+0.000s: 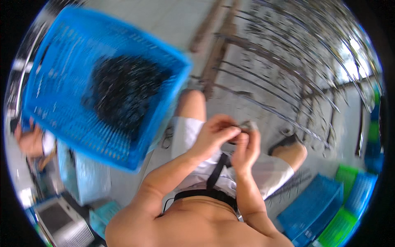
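Note:
My left hand (216,133) and my right hand (247,146) meet in front of my lap, fingers closed together on a small grey item (248,125), partly hidden by them and too blurred to make out. To their upper left is a large blue plastic basket (164,57) holding a pile of small black pieces (123,88). Above and to the right stands a metal rack (279,111) of rods with many small hanging hooks or wires.
Another person (31,142) is at the far left. Below the basket are a clear wrapped bin (84,177) and a grey fan-like box (61,222). Blue crates (308,206) and green crates (335,228) stand at lower right. My bent legs (288,158) flank my hands.

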Demonstrator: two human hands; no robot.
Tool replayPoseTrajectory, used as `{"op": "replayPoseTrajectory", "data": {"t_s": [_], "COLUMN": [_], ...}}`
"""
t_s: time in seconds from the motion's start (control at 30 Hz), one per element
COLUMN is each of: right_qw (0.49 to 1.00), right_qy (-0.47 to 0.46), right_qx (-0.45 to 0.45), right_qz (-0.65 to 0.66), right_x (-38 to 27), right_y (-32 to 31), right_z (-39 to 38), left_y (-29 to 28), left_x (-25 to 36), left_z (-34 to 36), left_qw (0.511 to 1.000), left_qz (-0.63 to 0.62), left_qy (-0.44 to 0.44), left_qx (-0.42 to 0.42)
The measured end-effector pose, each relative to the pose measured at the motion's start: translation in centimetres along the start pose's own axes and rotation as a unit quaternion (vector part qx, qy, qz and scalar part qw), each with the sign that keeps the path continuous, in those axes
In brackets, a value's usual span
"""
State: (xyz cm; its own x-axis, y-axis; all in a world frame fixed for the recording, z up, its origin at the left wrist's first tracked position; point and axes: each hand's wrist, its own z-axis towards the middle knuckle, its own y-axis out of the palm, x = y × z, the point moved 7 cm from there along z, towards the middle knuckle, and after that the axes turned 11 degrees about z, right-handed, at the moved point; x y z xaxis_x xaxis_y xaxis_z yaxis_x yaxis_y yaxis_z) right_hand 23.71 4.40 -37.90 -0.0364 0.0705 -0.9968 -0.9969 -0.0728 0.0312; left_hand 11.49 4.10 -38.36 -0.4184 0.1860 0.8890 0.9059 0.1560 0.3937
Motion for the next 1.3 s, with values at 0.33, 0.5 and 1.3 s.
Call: {"op": "replayPoseTrajectory", "data": {"t_s": [0.33, 0.5, 1.3], "right_qw": [0.897, 0.950, 0.915], "right_qy": [-0.164, -0.121, 0.037], "right_qx": [-0.340, -0.246, 0.304], "right_qz": [-0.230, -0.148, 0.263], "right_x": [-5.8, -4.0, 3.7], "right_y": [5.1, 2.2, -5.8], "right_z": [1.6, 2.8, 8.6], "left_y": [-3.5, -12.7, -32.6], "left_x": [6.4, 8.8, 3.5], "left_z": [-2.2, 4.5, 8.8], "left_qw": [0.854, 0.858, 0.777], "left_qz": [0.435, 0.470, 0.574], "left_qy": [0.205, 0.204, 0.061], "left_qx": [-0.201, 0.020, 0.251]}}
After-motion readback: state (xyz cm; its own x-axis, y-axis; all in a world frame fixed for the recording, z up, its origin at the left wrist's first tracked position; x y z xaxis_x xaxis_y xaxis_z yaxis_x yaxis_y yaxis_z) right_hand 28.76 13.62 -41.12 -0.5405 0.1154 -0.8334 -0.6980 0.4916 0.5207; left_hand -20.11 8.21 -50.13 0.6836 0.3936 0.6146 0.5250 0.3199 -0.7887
